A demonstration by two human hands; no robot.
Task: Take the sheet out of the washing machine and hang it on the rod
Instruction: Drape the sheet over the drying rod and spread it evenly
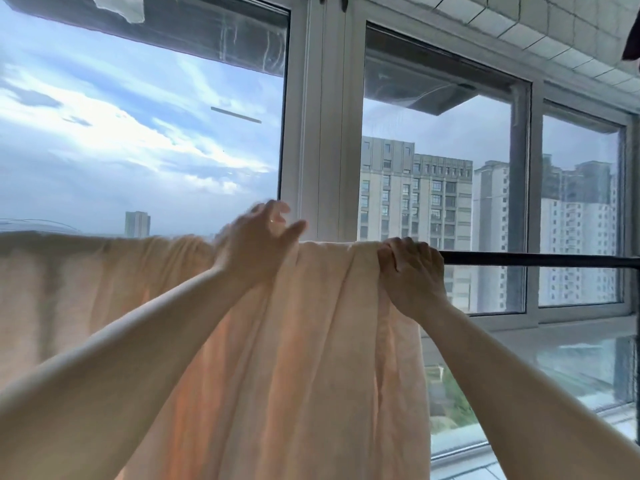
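Right hand (412, 271) grips sheet (311, 341) on rod (536, 259); blurred left hand (258, 244) seemingly open.

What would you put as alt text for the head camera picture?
A peach sheet hangs over a dark rod before tall windows. The right hand grips its bunched edge at the rod; the left hand, blurred, lies open on top.

Soft matt cloth here, the peach sheet (311, 341) falling in loose wrinkled folds, light glowing through its weave; at right of the frame the rod (536, 260) looks dark, smooth, matt; behind, glossy reflective window glass (433, 202) in smooth pale frames (322, 133), tiled ceiling (519, 26) upper right
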